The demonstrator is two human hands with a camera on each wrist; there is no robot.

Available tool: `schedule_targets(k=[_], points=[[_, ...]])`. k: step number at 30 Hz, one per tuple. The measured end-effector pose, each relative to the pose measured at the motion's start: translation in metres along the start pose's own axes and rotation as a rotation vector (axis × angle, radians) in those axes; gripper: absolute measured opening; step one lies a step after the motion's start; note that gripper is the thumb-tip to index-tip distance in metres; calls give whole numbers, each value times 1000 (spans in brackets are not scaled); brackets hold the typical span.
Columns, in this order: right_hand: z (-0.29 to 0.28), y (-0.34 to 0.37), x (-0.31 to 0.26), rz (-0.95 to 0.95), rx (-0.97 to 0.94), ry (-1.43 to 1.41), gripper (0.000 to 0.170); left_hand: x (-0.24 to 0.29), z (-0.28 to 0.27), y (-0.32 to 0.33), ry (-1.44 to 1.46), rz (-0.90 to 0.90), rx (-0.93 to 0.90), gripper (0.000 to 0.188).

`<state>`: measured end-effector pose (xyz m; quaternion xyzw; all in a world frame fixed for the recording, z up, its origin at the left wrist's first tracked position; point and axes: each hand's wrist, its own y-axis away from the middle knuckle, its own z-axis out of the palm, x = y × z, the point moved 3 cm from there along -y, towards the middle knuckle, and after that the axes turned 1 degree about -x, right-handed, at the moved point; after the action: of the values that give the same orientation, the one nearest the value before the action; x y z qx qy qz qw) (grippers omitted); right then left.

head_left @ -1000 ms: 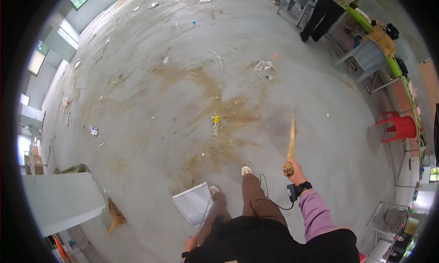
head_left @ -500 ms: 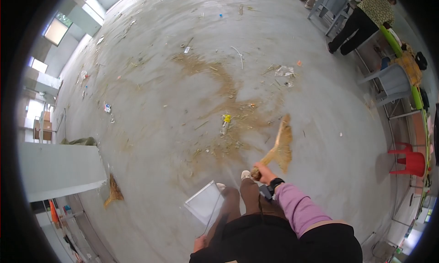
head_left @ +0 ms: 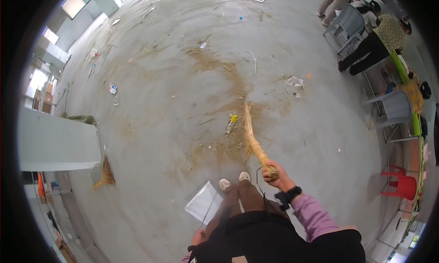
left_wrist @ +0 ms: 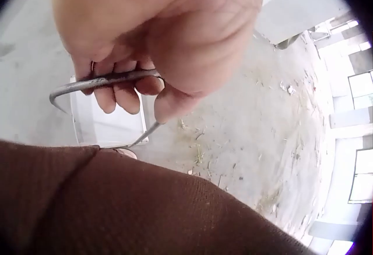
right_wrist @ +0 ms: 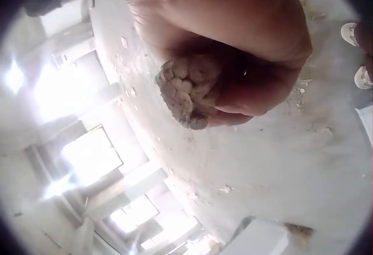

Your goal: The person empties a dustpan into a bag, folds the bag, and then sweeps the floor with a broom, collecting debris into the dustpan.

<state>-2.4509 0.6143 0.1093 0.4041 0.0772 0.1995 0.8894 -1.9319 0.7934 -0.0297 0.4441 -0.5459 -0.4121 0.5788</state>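
Note:
My right hand (head_left: 277, 174) grips a straw hand broom (head_left: 250, 134) by its bound handle, the broom reaching forward over the swept dirt. In the right wrist view, the knobby butt of the broom handle (right_wrist: 185, 92) sticks out of my curled fingers. Down by my left leg, my left hand (head_left: 199, 237) holds the thin metal handle (left_wrist: 105, 81) of a pale dustpan (head_left: 204, 203), fingers hooked round the bent rod. The dustpan lies beside my left foot. Left of the broom are a yellow-topped piece of litter (head_left: 233, 118) and loose straw (head_left: 215, 149).
A pale block (head_left: 59, 144) juts in at left, with another straw broom (head_left: 106, 176) on the floor beside it. On the right stand a grey chair (head_left: 395, 110), a red stool (head_left: 404, 186) and people by a long table. Clear plastic litter (head_left: 294, 82) lies ahead.
My right hand has swung the broom from the right side leftward onto the dirt, the hand dipping left and then back right. My left hand still holds the dustpan handle. The view has shifted.

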Motion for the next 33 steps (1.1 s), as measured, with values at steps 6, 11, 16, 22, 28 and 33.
schedule_targets(k=[6,11,16,22,28,33], points=[[-11,64,21,-81,228,167,15,8,7,7,11,-17,82,23],[-46,37,34,63,271,140,14,0,-10,-6,-351,231,12,14],[-29,-23,78,165,232,285,14,-12,-25,-31,-438,375,-133,12],[22,-53,89,197,38,244,15,62,22,29,-303,86,67,23],[22,1,54,111,-13,41,20,71,21,27,-368,145,20,28],[6,54,55,72,118,149,16,64,14,22,-307,91,57,30]])
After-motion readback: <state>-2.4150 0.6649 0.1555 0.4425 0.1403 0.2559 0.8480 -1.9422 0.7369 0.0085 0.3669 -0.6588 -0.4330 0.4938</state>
